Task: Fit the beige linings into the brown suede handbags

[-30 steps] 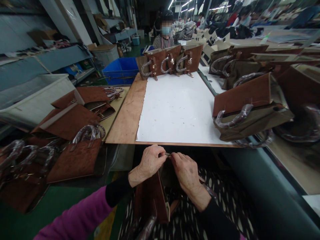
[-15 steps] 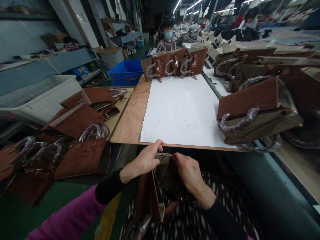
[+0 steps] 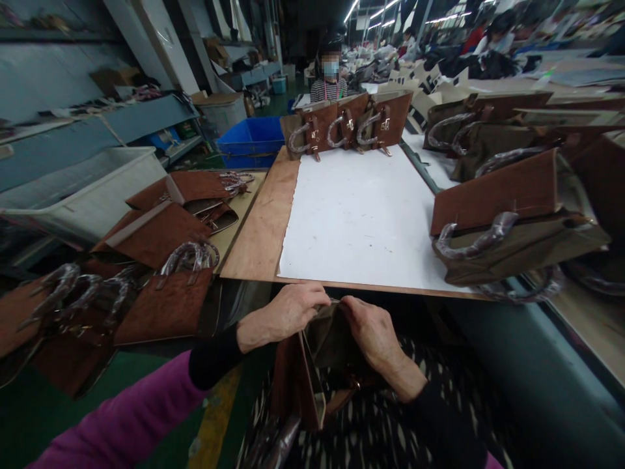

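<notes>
A brown handbag stands on my lap just below the front edge of the wooden board. My left hand is closed on the bag's top rim at the left side of its opening. My right hand is closed on the rim opposite, fingers curled over the olive lining. The two hands hold the mouth of the bag apart. What the fingertips pinch inside the opening is hidden.
A white paper sheet covers the board. Three brown bags stand at its far end, with a seated person behind. More bags lie stacked left and right. A blue bin and a white tub stand left.
Both hands have shifted a little lower and apart on the bag's rim, and the opening shows more lining. The view has drifted slightly.
</notes>
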{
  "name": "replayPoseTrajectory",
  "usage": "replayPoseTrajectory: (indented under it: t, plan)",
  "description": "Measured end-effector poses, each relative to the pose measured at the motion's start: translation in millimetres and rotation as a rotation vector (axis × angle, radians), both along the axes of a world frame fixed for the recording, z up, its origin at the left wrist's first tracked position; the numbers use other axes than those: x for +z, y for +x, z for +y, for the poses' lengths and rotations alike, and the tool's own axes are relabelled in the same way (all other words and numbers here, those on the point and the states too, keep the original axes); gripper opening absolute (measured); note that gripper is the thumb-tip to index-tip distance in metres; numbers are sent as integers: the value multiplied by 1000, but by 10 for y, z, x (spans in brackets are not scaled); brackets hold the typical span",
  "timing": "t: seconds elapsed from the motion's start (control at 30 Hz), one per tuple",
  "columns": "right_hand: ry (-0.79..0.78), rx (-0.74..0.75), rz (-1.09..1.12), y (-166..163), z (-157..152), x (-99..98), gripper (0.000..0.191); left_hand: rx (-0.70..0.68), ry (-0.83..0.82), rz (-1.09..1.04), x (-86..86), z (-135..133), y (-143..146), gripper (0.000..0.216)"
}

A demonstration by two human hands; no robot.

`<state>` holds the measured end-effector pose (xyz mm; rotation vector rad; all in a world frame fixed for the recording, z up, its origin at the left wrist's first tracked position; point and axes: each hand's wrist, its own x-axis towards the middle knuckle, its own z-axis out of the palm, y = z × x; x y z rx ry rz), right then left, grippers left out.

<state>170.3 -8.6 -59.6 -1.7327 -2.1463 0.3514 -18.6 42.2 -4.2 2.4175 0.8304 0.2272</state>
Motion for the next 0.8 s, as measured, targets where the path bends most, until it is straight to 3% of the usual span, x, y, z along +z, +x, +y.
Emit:
replayPoseTrajectory:
  t: [0.17,0.3,0.5,0.8]
  plan:
    - [-4,-4,-7,2,-12,19,20,25,135,135,-17,-38,60,17]
    - [-14,-6,-15,-3,-20,31,19,82,149,184,-59,-118,107,11]
    - [-11,11,1,-6,-31,79,19,272,156,143,-141,-185,111,13]
    - [-30,11,28,-24,44,113,20,415,93,4,-271,-218,133,11]
